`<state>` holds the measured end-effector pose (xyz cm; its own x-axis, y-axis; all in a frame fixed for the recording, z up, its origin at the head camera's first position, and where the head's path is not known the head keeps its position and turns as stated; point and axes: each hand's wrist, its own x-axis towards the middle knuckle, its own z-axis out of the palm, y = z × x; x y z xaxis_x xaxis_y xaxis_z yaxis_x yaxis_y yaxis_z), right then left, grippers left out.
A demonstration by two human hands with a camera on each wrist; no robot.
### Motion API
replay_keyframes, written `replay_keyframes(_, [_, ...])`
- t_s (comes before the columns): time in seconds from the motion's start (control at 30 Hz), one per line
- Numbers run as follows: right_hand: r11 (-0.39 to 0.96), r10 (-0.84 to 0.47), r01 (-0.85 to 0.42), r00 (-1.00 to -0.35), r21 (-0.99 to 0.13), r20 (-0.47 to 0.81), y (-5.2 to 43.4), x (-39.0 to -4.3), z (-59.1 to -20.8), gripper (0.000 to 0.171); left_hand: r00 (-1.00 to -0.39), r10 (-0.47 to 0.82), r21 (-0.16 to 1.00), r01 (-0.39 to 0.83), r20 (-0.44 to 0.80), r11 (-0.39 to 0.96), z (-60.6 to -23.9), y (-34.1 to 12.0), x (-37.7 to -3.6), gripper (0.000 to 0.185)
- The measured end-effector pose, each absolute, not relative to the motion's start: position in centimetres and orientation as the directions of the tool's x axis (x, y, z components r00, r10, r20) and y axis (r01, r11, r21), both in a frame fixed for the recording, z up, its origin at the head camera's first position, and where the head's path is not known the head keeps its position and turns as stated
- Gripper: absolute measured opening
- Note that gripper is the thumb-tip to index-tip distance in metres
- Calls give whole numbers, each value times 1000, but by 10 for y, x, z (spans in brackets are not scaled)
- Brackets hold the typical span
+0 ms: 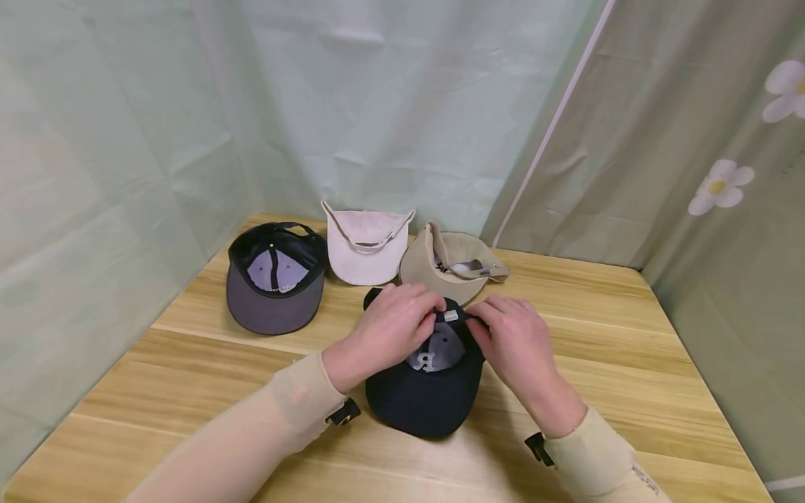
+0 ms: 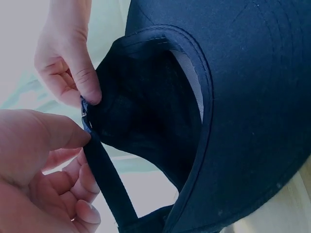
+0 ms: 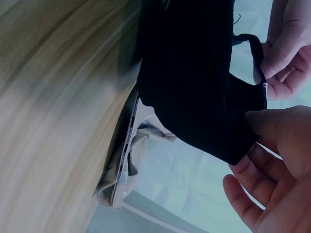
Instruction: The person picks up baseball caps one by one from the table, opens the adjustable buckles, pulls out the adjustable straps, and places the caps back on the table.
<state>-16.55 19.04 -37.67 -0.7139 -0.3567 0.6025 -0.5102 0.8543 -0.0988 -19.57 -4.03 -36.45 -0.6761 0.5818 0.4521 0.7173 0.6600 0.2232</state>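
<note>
A black baseball cap [image 1: 424,402] is held above the table's near middle, its brim toward me and its hollow facing up. Inside, a white letter patch and a small white label show. My left hand [image 1: 397,323] pinches the back strap [image 2: 109,177] between thumb and fingers, close to the buckle. On the other side of the buckle, my right hand [image 1: 512,342] pinches the cap's rear edge, as the right wrist view shows [image 3: 277,160]. The two thumbs are a short way apart. Beneath the strap an opening shows in the left wrist view.
Behind stand a dark grey cap [image 1: 277,314] on the left, a white cap [image 1: 367,258] in the middle and a beige cap [image 1: 462,255] on the right. All rest on the wooden table [image 1: 597,335]. Pale curtains [image 1: 377,105] enclose its back and sides.
</note>
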Motion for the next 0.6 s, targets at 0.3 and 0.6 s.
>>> replay_keyframes(0.3, [864,-233,-431,-802,-261,550,185,-162,-376,8,-672,584,205,717,455,666,-367,-39,-194,16])
replay_keyframes(0.6, [845,-174,-381,-860,-376,480,183,-159,-374,5,-682,581,210,710,444,672,-366,-34,-191,21])
